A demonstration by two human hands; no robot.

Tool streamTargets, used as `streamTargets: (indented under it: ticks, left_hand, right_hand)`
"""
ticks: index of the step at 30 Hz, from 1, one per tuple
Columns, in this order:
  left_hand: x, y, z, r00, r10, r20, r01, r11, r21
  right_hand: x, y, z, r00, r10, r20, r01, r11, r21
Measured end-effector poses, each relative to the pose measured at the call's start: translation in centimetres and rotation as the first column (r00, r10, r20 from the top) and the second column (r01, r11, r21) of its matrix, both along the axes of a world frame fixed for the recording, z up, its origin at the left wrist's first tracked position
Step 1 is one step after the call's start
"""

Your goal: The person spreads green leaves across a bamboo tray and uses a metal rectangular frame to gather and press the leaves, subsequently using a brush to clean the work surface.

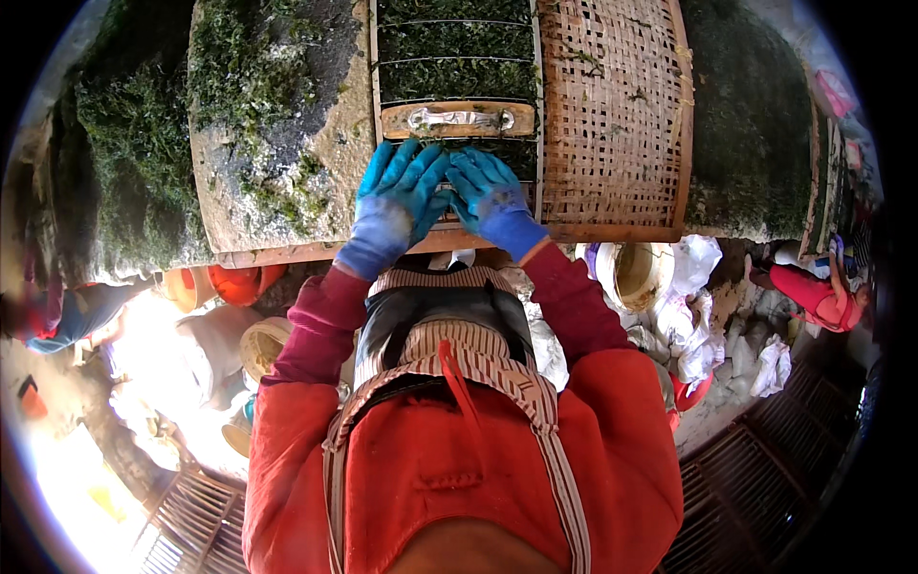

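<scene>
Both my hands wear blue gloves and lie side by side at the near end of a long divided frame (375, 57). Dark green leafy strands (454, 78) fill the frame's sections between thin crossbars. My left hand (394, 199) is open, fingers stretched forward and its thumb beside the right hand. My right hand (492, 196) is open too, its fingers flat over the green strands. Just beyond my fingertips a wooden block with a silvery metal fitting (459, 120) lies across the frame. What is under my palms is hidden.
Left of the frame, a grey board (344, 182) carries scattered green clumps. A woven mat (617, 124) lies at the right. Below the table edge stand a pale bucket (636, 273), white sacks (693, 316) and a red basin (239, 282). Another person in red (818, 292) is far right.
</scene>
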State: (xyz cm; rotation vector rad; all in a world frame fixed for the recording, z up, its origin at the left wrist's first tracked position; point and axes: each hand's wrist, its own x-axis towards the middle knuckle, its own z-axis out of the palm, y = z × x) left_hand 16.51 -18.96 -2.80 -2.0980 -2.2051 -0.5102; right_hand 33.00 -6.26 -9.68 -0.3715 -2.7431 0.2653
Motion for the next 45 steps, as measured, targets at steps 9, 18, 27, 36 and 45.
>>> streamTargets:
  ticks: [9,18,27,36,45]
  left_hand:
    - [-2.3,-1.4,-2.2,0.996,0.075,0.054,-0.076,0.997,0.002]
    - [-5.9,7.9,0.4,0.97,0.164,0.181,-0.184,0.978,0.098]
    - [-3.7,7.7,5.4,0.989,0.136,0.052,-0.145,0.949,0.28]
    - [-6.5,4.5,7.3,0.978,0.106,0.181,-0.164,0.925,0.344]
    - [0.4,6.3,-4.8,0.978,0.008,-0.21,-0.058,0.97,-0.235]
  right_hand:
    - [4.5,4.2,2.4,0.998,-0.03,-0.055,0.027,0.999,-0.041]
    - [2.3,0.9,0.9,0.983,0.182,-0.024,-0.184,0.979,-0.091]
    - [-1.1,-3.0,0.5,0.953,0.216,-0.214,-0.257,0.948,-0.189]
    - [-5.8,-3.3,-1.9,0.974,0.205,-0.092,-0.218,0.962,-0.167]
    - [1.2,-4.5,-1.9,0.94,0.293,-0.177,-0.322,0.931,-0.17]
